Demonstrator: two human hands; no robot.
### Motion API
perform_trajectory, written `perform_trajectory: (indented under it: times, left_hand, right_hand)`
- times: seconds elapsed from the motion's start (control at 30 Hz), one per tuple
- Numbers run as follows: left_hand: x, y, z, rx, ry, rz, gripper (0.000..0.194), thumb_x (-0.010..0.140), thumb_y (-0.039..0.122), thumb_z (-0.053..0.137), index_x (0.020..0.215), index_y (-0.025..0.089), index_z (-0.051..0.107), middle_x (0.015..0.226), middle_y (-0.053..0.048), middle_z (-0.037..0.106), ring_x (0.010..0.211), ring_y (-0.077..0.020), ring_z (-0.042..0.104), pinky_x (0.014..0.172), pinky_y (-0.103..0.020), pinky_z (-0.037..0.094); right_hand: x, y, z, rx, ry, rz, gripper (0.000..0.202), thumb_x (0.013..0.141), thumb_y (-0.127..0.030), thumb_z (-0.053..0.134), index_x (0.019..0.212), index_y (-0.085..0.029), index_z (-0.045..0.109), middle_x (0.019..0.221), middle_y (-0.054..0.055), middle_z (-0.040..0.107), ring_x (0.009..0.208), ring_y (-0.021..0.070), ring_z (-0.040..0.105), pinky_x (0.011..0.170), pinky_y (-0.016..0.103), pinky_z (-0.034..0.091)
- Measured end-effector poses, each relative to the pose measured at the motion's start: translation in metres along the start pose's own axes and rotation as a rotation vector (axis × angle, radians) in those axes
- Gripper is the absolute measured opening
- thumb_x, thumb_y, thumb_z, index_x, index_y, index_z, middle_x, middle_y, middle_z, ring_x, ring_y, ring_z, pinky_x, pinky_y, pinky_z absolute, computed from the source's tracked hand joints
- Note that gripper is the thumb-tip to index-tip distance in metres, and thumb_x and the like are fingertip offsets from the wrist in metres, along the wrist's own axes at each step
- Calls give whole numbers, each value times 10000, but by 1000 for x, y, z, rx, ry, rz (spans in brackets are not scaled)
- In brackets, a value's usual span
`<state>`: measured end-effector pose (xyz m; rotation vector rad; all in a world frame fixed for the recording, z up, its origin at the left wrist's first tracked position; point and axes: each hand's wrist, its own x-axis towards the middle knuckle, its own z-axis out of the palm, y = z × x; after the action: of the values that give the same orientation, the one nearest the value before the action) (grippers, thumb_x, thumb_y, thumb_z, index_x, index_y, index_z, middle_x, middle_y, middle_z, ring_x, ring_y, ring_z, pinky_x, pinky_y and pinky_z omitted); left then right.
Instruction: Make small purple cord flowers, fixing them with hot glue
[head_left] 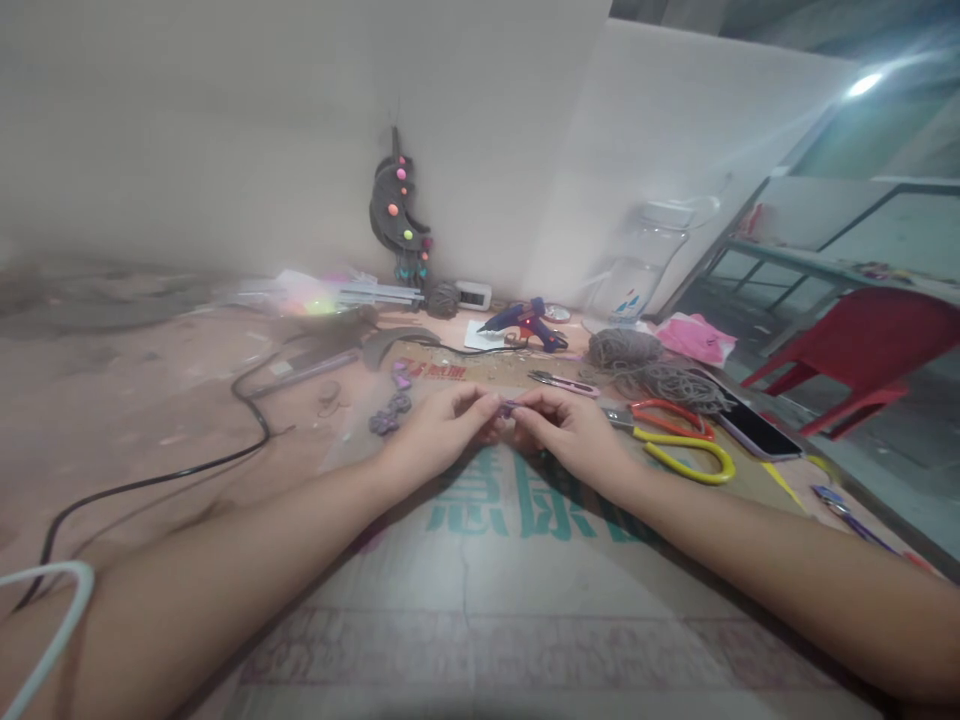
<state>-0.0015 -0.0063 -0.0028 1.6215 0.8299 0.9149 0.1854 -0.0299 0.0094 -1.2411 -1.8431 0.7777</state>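
Between the fingertips of both hands is a small purple piece (pixel 510 408), mostly covered, its kind too small to make out. My left hand (pixel 459 420) pinches it from one side, and my right hand (pixel 559 425) pinches it from the other. Under them lies a cardboard sheet (pixel 480 580) with green and red print. Left of my left hand sit several small purple-grey pieces (pixel 390 415). Just beyond my right hand are small pink-handled snips (pixel 564 383). Yellow-and-red-handled scissors (pixel 694 460) rest beside my right wrist.
A blue glue gun (pixel 521 322) stands at the back, its black cable (pixel 255 405) running left. Grey yarn (pixel 626 350), a phone (pixel 750 420) and a clear jar (pixel 637 270) are to the right. A decorated dark crescent (pixel 394 205) hangs against the wall. A red chair (pixel 862 340) stands beyond.
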Motion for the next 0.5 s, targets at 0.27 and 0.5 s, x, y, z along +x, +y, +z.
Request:
perform_trajectory:
  times: [0.27, 0.5]
  left_hand:
    - [2, -1, 0, -35, 10, -18, 317, 873, 447, 567, 803, 142, 616, 757, -24, 652, 691, -123, 607, 698, -257, 489]
    - [0, 1, -1, 61, 36, -35, 223, 805, 356, 654, 879, 147, 633, 782, -28, 670, 706, -138, 615, 678, -260, 471]
  right_hand:
    - [0, -2, 0, -20, -4, -9, 178, 855, -328, 573, 817, -180, 664, 678, 3, 656, 563, 117, 557, 533, 235, 443]
    - [1, 1, 0, 56, -25, 53, 206, 860, -361, 578, 878, -170, 653, 656, -3, 638, 558, 120, 569, 535, 243, 455]
